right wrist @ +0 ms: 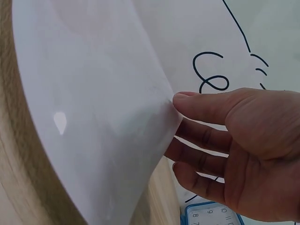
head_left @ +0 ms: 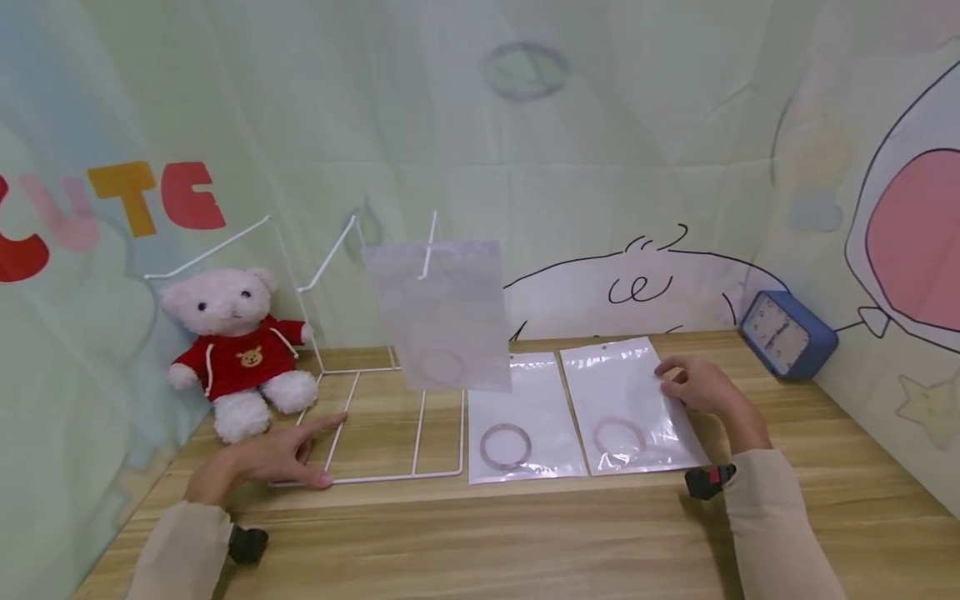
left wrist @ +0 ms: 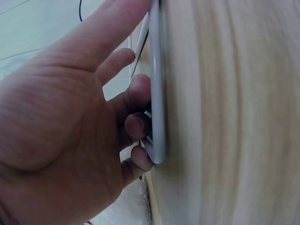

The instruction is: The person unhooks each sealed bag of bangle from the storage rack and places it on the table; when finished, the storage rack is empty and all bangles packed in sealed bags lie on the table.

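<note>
A white wire rack (head_left: pixel 375 479) with upright hooks stands on the wooden table. My left hand (head_left: pixel 273 454) rests at the left of its base, the thumb along the front bar and the index finger stretched over the wires. From one hook hangs a translucent zip bag (head_left: pixel 450 333) with a faint ring inside. Flat to the right lie a white bag with a brownish bangle (head_left: pixel 484 447) and a white bag (head_left: pixel 615 392) with a pink bangle. My right hand (head_left: pixel 701 385) pinches that last bag's right edge; in the right wrist view the bag (right wrist: pixel 93 117) bends near the thumb.
Behind the rack's left side sits a plush bear (head_left: pixel 251 358) in a red sweater. A blue clock (head_left: pixel 783 333) stands at the back right. Printed curtains (head_left: pixel 637 125) enclose the back and sides of the table.
</note>
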Available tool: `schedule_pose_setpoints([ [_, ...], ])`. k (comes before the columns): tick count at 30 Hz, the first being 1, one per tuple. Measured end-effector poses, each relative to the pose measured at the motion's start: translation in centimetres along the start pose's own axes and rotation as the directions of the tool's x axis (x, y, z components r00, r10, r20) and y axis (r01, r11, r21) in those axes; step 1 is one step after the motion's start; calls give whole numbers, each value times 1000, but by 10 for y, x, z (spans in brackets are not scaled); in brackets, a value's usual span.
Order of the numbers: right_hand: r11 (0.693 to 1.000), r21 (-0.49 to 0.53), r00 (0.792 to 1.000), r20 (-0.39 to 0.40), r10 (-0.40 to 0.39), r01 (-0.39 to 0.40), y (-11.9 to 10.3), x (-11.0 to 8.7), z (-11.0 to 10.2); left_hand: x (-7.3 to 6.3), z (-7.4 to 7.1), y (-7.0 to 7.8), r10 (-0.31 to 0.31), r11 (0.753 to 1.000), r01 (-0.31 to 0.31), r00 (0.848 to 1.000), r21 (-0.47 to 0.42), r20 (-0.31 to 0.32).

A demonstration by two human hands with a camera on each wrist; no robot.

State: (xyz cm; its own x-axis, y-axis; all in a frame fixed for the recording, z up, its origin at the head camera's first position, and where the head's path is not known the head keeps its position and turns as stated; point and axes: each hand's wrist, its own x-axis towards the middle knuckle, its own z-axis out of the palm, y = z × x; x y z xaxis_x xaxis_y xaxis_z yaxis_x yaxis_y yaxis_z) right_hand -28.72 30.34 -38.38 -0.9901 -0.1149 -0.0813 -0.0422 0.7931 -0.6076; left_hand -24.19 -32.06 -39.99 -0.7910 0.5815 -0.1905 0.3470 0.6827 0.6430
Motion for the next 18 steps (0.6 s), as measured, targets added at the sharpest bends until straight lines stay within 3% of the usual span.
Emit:
schedule_pose_setpoints([
  [12,997,-11,997,20,73,-73,6,-2,-10,0,0,0,-11,1000,11,1000,1,2],
  [18,1000,4,1000,20,-8,8,0,-6,-12,0,0,0,-4,1000,4,1000,17,0],
])
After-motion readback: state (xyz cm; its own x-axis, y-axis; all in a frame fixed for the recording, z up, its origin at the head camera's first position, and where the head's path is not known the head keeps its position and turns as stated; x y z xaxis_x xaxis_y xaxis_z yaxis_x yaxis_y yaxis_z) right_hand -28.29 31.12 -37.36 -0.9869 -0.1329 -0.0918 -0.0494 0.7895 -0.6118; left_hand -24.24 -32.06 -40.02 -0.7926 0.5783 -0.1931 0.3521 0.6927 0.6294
